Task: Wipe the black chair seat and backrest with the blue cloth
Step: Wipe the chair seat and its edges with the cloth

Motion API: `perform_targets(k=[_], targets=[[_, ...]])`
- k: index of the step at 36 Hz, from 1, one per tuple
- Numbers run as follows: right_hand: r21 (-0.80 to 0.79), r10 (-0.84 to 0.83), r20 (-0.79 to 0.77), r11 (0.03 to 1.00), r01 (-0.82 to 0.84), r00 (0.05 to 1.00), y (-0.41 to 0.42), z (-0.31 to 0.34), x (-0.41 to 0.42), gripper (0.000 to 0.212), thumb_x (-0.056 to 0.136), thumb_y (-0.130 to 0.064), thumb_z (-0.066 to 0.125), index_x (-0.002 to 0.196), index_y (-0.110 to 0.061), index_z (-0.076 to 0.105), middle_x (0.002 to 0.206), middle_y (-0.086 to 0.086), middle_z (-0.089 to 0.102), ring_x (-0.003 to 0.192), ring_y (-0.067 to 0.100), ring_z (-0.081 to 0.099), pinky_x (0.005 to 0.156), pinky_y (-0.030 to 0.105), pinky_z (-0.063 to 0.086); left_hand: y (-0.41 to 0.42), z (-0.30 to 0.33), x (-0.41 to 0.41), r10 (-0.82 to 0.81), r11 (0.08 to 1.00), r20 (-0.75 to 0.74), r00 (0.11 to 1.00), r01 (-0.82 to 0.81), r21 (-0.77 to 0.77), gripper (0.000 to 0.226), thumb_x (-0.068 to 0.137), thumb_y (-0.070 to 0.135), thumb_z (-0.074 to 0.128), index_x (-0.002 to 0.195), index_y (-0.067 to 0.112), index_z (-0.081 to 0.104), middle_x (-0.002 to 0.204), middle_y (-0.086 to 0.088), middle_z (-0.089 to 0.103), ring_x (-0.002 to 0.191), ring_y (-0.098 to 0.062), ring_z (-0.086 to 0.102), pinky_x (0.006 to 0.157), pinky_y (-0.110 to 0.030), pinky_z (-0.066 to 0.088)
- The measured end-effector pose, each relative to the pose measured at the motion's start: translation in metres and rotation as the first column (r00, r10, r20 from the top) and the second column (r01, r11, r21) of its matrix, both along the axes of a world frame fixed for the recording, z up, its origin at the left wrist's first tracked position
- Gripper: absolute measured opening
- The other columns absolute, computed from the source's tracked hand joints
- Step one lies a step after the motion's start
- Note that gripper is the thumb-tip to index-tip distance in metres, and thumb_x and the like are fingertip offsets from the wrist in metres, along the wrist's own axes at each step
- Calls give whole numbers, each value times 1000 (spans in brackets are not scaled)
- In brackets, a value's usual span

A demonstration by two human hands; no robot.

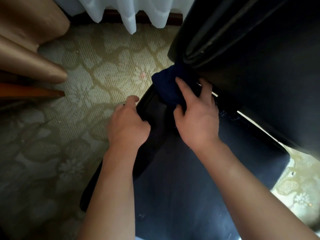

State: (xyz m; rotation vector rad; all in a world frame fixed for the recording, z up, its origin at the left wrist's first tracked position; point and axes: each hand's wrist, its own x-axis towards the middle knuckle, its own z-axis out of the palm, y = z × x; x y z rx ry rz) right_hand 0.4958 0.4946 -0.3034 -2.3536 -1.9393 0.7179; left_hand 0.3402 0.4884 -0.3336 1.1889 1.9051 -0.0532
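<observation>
Floral carpet (pixel 103 70) under black chair seat (pixel 181 179), white curtain (pixel 128 13)

- Seat (pixel 181 187): black, smooth, leather-like covering with a dull sheen.
- Backrest (pixel 259 58): same smooth black covering, with a piped seam that catches light.
- Cloth (pixel 166 87): dark blue, soft, matt fabric, bunched.
- Carpet (pixel 86 70): woven, ribbed pile with a pale floral pattern, matt.
- Curtain (pixel 131 13): thin, sheer white fabric.
- Drapes (pixel 31 63): tan fabric with a satin sheen.
- Skirting (pixel 155 16): dark wood.
</observation>
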Motion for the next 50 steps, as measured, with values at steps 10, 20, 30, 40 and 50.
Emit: perform_targets(k=[10, 20, 30, 40, 50], targets=[[72, 111, 99, 990, -118, 989, 2, -21, -6, 71, 89, -27, 66, 153, -33, 33, 161, -2, 29, 125, 35, 44, 95, 49, 42, 7, -13, 19, -16, 988, 120, 993, -3, 157, 69, 89, 30, 72, 145, 45, 35, 129, 5, 47, 119, -26, 53, 93, -49, 54], [0, 1, 133, 1000, -1, 991, -10, -10, 41, 66, 90, -19, 61, 150, -34, 38, 155, -4, 41, 117, 38, 49, 95, 47, 45, 2, -16, 23, -19, 987, 27, 999, 15, 163, 68, 93, 31, 69, 148, 47, 34, 124, 3, 47, 113, -26, 53, 92, -49, 54], [-15, -177, -24, 984, 177, 984, -15, -11, 44, 60, 89, -19, 63, 147, -27, 47, 152, 4, 43, 129, 35, 47, 106, 46, 44, 4, -19, 17, -87, 986, 30, 996, 81, 149, 70, 96, 32, 65, 155, 44, 29, 131, 5, 48, 118, -27, 53, 87, -42, 53], [53, -127, -128, 990, 134, 984, 7, -19, 1, 62, 90, -30, 67, 148, -33, 43, 149, 2, 40, 130, 27, 47, 104, 37, 46, 2, -20, 11, -119, 980, 27, 993, 113, 163, 71, 97, 29, 65, 157, 38, 28, 132, 5, 50, 119, -22, 54, 90, -40, 52], [25, -30, -19, 999, 31, 999, 0, -11, 26, 58, 90, -21, 60, 145, -35, 47, 146, -2, 44, 122, 29, 52, 92, 41, 52, -2, -19, 12, -21, 989, 60, 998, 12, 148, 70, 96, 31, 67, 153, 47, 31, 130, 7, 51, 117, -21, 55, 95, -45, 53]])
